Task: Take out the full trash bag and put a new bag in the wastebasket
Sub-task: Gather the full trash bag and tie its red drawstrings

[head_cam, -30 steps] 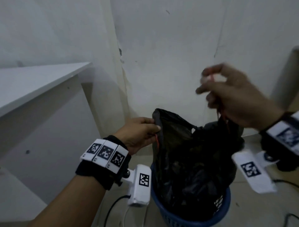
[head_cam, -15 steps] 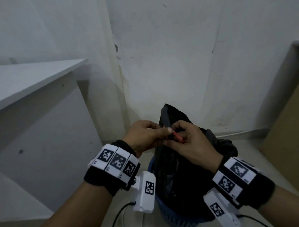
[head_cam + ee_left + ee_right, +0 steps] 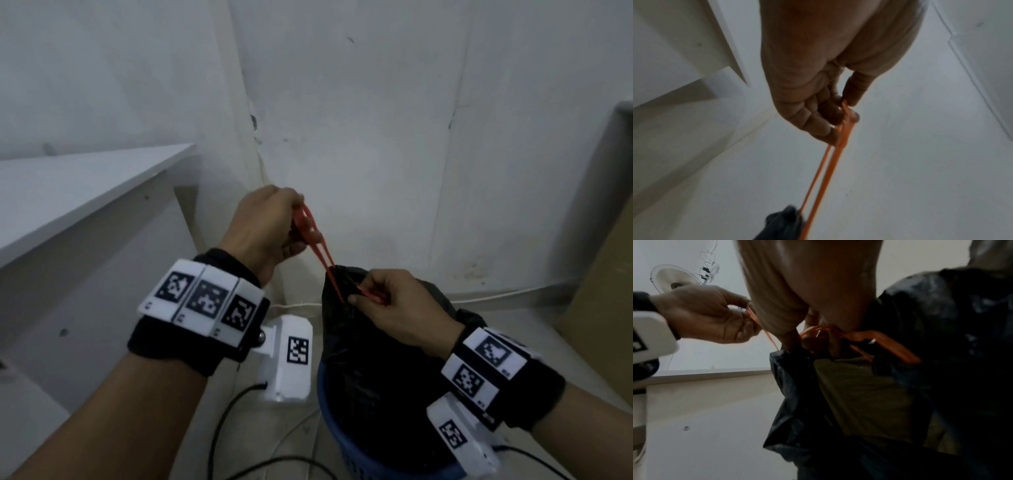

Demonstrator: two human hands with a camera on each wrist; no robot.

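A full black trash bag (image 3: 373, 370) stands in a blue wastebasket (image 3: 346, 448) on the floor near the wall corner. An orange drawstring (image 3: 320, 251) runs taut from the bag's gathered top up and left to my left hand (image 3: 270, 228), which grips its loop (image 3: 844, 123) in curled fingers. My right hand (image 3: 394, 305) sits at the bag's mouth and pinches the other drawstring loop (image 3: 865, 339) against the black plastic (image 3: 920, 353). No new bag is in view.
A white shelf or desk (image 3: 78, 192) juts out on the left above the floor. White walls meet in a corner just behind the basket. Black cables (image 3: 226, 421) trail on the floor by the basket. A brown board (image 3: 606, 274) leans at the right.
Half a second ago both hands met at the bag's top; my left hand has since pulled up and left, drawing the orange string taut. The right hand stays at the bag's mouth.
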